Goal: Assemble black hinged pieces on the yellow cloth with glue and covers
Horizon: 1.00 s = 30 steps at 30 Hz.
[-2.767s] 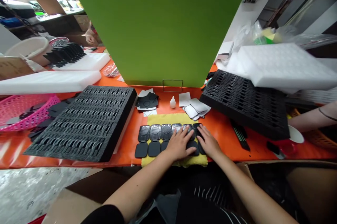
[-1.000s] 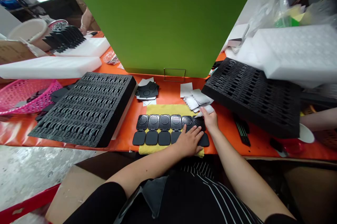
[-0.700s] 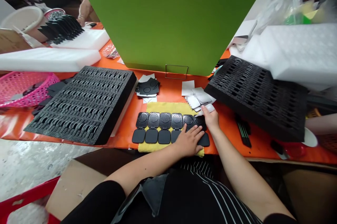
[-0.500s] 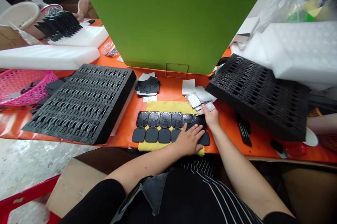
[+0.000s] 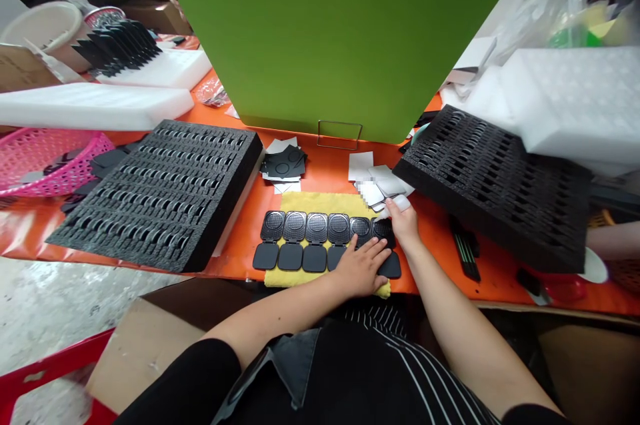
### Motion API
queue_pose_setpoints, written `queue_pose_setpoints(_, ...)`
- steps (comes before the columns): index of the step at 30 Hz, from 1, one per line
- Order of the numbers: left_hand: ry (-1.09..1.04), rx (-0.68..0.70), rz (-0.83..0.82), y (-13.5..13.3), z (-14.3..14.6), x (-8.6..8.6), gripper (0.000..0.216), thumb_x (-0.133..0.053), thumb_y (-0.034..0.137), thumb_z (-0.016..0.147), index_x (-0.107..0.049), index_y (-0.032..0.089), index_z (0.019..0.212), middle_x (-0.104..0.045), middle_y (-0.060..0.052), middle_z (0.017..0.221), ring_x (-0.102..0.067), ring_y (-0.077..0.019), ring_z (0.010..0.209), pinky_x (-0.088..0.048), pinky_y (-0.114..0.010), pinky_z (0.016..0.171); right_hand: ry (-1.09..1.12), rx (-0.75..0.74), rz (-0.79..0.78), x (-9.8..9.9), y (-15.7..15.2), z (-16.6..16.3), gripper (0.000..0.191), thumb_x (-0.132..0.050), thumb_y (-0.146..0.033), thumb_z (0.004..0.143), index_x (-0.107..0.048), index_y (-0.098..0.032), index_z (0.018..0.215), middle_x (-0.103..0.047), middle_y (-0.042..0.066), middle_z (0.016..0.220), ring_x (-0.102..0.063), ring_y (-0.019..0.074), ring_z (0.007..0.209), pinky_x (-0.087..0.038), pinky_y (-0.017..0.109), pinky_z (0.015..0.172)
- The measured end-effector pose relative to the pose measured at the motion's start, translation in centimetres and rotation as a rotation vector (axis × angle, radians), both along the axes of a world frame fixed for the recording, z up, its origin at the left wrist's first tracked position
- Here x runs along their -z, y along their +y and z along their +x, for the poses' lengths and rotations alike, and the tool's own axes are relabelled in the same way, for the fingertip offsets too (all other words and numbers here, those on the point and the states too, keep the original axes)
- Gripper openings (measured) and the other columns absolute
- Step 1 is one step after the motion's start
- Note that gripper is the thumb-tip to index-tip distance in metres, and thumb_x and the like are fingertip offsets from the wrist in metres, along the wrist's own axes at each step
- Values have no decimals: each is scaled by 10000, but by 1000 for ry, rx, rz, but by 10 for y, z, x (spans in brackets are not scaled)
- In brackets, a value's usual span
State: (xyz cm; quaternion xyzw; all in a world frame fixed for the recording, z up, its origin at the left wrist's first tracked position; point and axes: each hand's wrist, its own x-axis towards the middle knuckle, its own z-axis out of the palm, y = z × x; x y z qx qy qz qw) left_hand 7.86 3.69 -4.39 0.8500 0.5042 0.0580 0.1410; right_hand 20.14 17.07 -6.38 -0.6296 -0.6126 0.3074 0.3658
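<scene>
A row of several black hinged cases (image 5: 317, 228) lies opened out on a yellow cloth (image 5: 320, 201), gridded halves away from me and smooth halves toward me. My left hand (image 5: 363, 266) rests flat over the right end of the row, fingers spread, covering parts of the last cases. In my right hand (image 5: 404, 222) is a small white squeeze bottle (image 5: 399, 203), gripped with its thin nozzle pointing left and down. The nozzle tip is at the upper edge of the rightmost case (image 5: 383, 230); whether it touches I cannot tell.
Black slotted foam trays stand at left (image 5: 165, 192) and right (image 5: 490, 178). A tall green panel (image 5: 340, 38) rises behind. White cards (image 5: 361, 165) and black sheets (image 5: 284, 164) lie beyond the cloth. A pink basket (image 5: 75, 172) is far left; white foam (image 5: 585, 98) is at right.
The view has shifted slightly. My left hand stays flat on the cases and my right hand keeps the bottle at the rightmost case. The other person's hand at upper left is out of sight.
</scene>
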Motion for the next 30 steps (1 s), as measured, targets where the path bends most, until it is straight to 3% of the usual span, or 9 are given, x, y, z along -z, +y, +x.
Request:
queue_pose_setpoints(15, 25, -13, 61, -3, 4, 1, 549, -327, 482, 836, -294, 215, 1314, -265, -43, 1406, -196, -229, 1285, -159, -501, 1029, -111, -4, 44, -2, -1, 0, 419, -473, -570, 716, -573, -167, 662, -629, 77, 660, -571, 219, 659, -363, 278, 555)
queue_pose_setpoints(18, 26, -25, 68, -5, 5, 0, 545, -341, 469, 836, -303, 207, 1312, -319, -58, 1373, -223, -236, 1268, -159, -476, 1035, -10, 47, 38, 0, -1, 0, 411, -514, -564, 685, -584, -159, 669, -626, 63, 654, -566, 203, 645, -371, 275, 561)
queue_pose_setpoints(23, 22, -20, 64, -4, 4, -1, 548, -348, 468, 834, -291, 216, 1317, -348, -48, 1352, -246, -233, 1248, -162, -483, 1033, 366, 247, -30, 6, -9, 10, 430, -514, -565, 675, -571, -139, 667, -581, 17, 557, -533, 148, 527, -384, 252, 513)
queue_pose_setpoints(30, 6, -33, 58, -3, 4, -1, 543, -345, 477, 831, -294, 230, 1312, -356, -44, 1349, -244, -235, 1245, -154, -515, 1022, 310, 258, -22, 1, -29, 33, 385, -549, -536, 663, -557, -152, 639, -583, 12, 552, -542, 147, 522, -401, 253, 518)
